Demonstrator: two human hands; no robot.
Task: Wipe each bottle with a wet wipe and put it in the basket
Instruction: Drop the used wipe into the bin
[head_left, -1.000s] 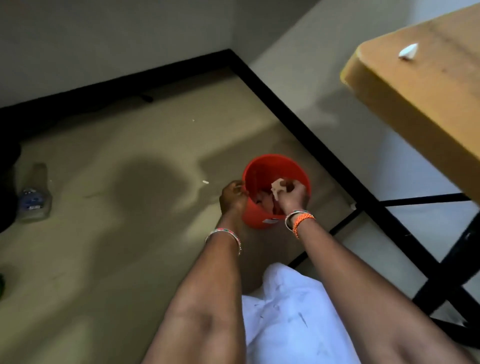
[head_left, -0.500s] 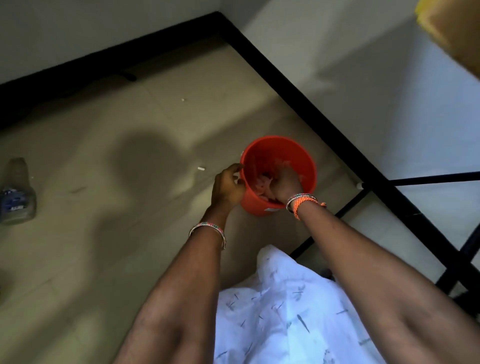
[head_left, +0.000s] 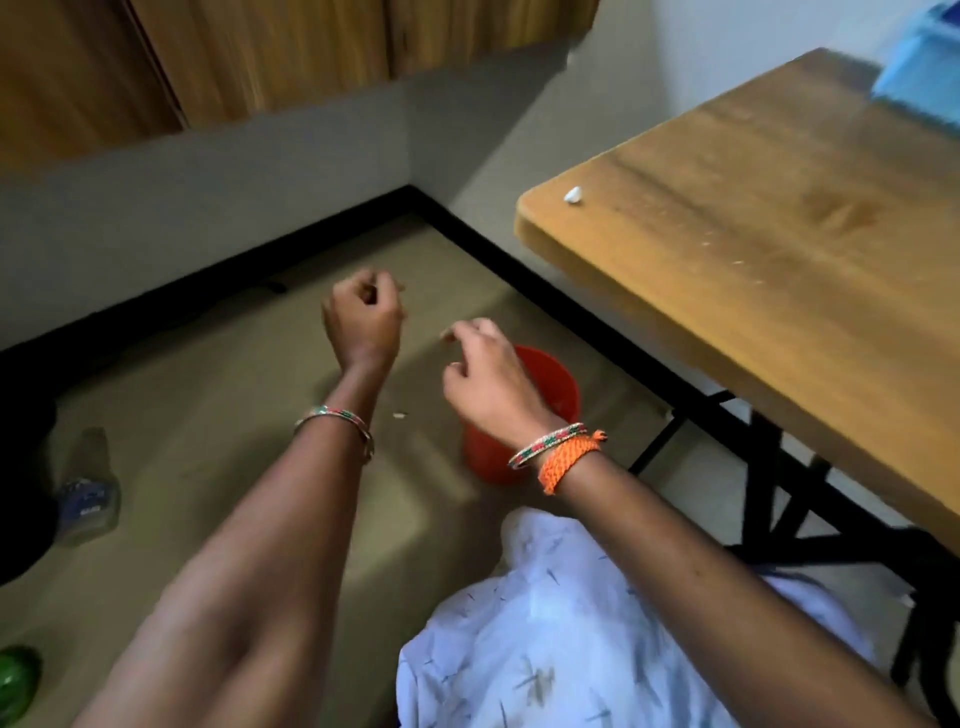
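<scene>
1. Nearest: white patterned cloth (head_left: 571, 639) over the lap; green bottle (head_left: 18, 680) at the lower left edge.
2. Clear bottle (head_left: 85, 493) lying on the floor, well left of both hands.
3. Left hand (head_left: 363, 322) curled, empty; right hand (head_left: 483, 374) loosely curled, empty, above the red bucket (head_left: 556, 395).
4. Beyond, right: wooden table (head_left: 779, 249).

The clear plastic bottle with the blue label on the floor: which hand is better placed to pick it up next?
Probably the left hand. It holds nothing and is on the same side as the clear plastic bottle; the right hand hangs over the red bucket, farther away.
</scene>
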